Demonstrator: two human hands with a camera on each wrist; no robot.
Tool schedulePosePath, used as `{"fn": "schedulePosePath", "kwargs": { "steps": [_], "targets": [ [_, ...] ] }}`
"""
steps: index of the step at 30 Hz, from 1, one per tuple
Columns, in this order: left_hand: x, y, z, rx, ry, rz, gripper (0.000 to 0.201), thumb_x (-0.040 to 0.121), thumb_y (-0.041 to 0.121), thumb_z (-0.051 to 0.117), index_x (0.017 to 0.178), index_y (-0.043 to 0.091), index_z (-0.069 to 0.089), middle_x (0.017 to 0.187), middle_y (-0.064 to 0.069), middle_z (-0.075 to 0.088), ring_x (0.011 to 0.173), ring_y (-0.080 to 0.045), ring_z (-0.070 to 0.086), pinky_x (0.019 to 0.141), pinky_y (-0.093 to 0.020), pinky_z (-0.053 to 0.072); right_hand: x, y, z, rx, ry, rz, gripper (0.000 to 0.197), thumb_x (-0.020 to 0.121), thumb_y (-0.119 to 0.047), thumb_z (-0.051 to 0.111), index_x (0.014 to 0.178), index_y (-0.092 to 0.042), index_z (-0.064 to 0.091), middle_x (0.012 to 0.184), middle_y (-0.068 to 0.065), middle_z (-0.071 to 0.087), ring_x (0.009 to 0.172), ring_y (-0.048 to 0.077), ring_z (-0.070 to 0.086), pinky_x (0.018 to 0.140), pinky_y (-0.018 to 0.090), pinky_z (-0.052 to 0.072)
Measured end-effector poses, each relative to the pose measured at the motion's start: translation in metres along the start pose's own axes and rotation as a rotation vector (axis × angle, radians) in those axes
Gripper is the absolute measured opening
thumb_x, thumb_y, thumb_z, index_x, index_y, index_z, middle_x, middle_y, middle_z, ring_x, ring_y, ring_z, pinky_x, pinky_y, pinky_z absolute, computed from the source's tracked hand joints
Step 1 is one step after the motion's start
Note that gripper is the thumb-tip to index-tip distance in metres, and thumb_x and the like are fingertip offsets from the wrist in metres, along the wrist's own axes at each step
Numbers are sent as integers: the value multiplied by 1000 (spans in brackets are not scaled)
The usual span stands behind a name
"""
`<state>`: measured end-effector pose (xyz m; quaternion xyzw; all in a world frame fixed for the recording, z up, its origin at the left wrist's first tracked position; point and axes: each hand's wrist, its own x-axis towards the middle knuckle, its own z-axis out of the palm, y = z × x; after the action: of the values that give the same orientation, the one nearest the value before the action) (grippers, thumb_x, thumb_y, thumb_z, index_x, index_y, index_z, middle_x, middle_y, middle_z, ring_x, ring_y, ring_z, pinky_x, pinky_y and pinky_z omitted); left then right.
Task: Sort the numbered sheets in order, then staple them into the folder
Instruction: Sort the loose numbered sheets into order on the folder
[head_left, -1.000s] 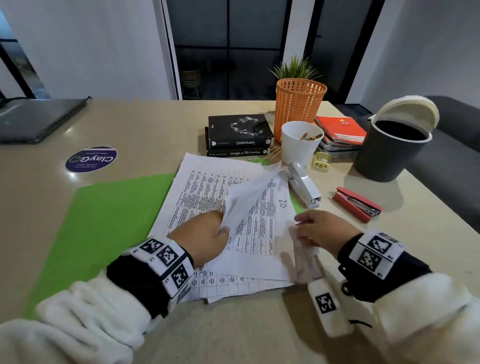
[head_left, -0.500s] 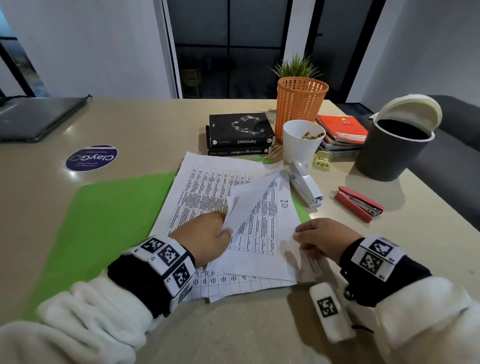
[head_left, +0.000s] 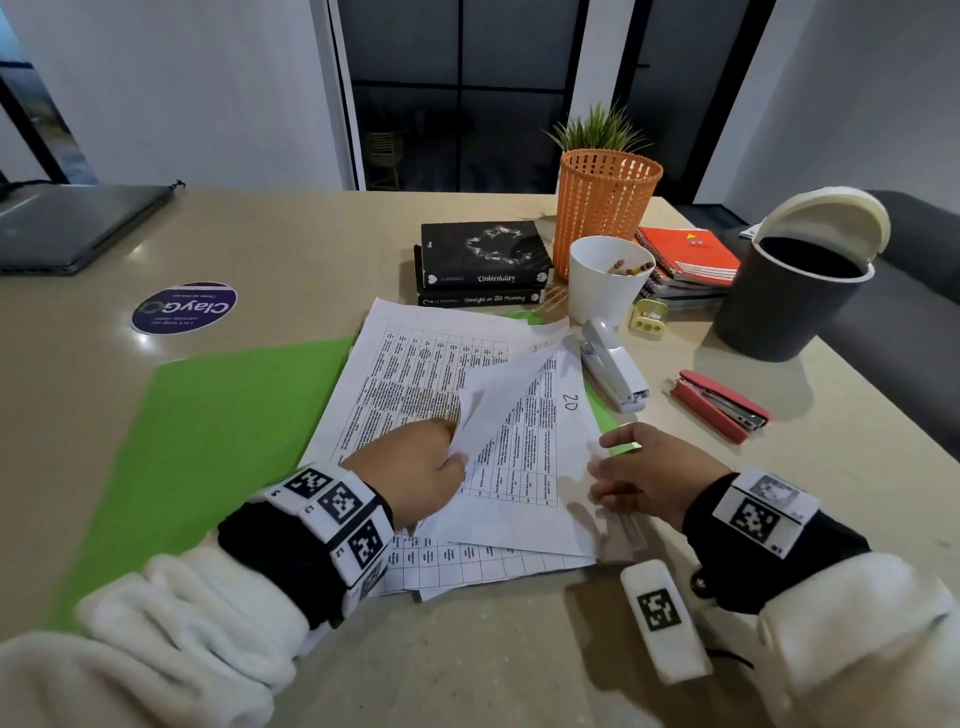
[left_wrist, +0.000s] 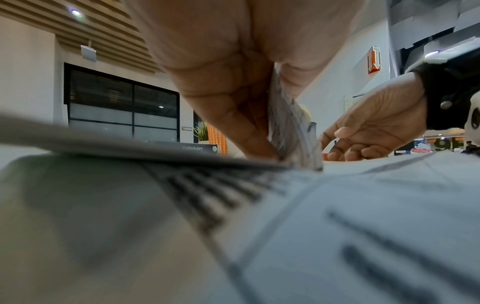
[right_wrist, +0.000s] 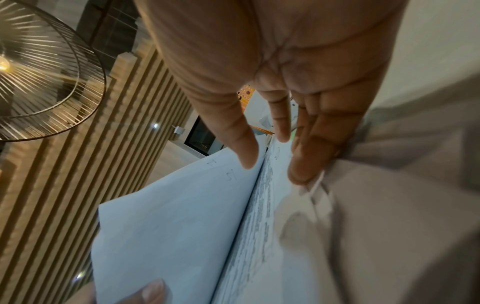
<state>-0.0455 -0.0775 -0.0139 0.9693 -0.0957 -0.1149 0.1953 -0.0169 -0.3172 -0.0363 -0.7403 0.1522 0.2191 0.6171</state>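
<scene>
Several printed white sheets (head_left: 415, 384) lie fanned on the open green card folder (head_left: 208, 441), and I take that folder as my landmark. My left hand (head_left: 415, 467) sits over the folder's right half, thumb and fingers pinching the folded-up corner of a few sheets. My right hand (head_left: 649, 478) hovers at the folder's right edge, fingers loosely spread and holding nothing, tips near the sheet marked 20 (head_left: 530, 452).

My worry is the pinch: it gathers more than one page, so lifting could drag neighbours along and scramble the order. The raised corner could also crease or tear if I pull hard. The loose spread may slide off the folder toward the table edge nearest me.

Beyond the folder's right edge lie a white stapler (head_left: 613, 371) and a red stapler (head_left: 719, 405), neither touched.

Most page numbers are hidden. The right wrist view shows faint pencil marks on a lifted page, which I cannot read. How many sheets my left hand holds I cannot tell.
</scene>
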Motion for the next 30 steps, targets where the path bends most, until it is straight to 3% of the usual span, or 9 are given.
{"fn": "schedulePosePath", "kwargs": {
  "steps": [7, 11, 19, 21, 26, 30],
  "targets": [
    [-1, 1, -1, -8, 7, -7, 26, 97, 28, 37, 109, 11, 52, 86, -2, 56, 74, -19, 56, 65, -24, 43, 0, 1, -2, -154, 12, -41, 17, 82, -7, 69, 92, -8, 55, 86, 18, 66, 72, 23, 65, 73, 32, 55],
    [-1, 1, 0, -9, 1, -14, 23, 98, 28, 37, 106, 12, 51, 71, 6, 50, 57, -9, 51, 50, -20, 37, -1, 3, 0, -65, -28, -5, 14, 84, -2, 65, 92, -4, 54, 75, 14, 61, 64, 21, 62, 59, 24, 56],
    [-2, 2, -3, -13, -18, -18, 22, 98, 28, 36, 107, 14, 50, 69, 8, 49, 51, -8, 51, 47, -19, 40, -2, 2, 5, 136, -20, -1, 19, 83, 6, 62, 88, -7, 48, 75, 14, 55, 63, 21, 57, 46, 21, 53],
    [-2, 2, -2, -14, -16, -15, 23, 98, 29, 36, 107, 13, 50, 69, 7, 50, 51, -9, 52, 47, -20, 40, 0, 3, 5, 89, 3, -8, 21, 82, 3, 65, 91, -6, 48, 74, 14, 56, 62, 21, 57, 49, 23, 54],
    [-2, 2, -3, -26, -18, -3, 22, 98, 27, 36, 108, 14, 50, 69, 9, 48, 49, -7, 51, 44, -20, 38, 1, 4, 1, -105, 66, -61, 24, 77, -9, 73, 92, -9, 55, 80, 15, 64, 73, 25, 59, 69, 31, 50],
    [-4, 3, -3, -21, -20, 0, 23, 98, 27, 36, 110, 14, 50, 69, 9, 48, 50, -4, 48, 43, -18, 34, -2, 3, 2, -50, 15, -24, 23, 80, -5, 70, 93, -7, 52, 80, 16, 60, 72, 25, 59, 68, 30, 52]
  ]
}}
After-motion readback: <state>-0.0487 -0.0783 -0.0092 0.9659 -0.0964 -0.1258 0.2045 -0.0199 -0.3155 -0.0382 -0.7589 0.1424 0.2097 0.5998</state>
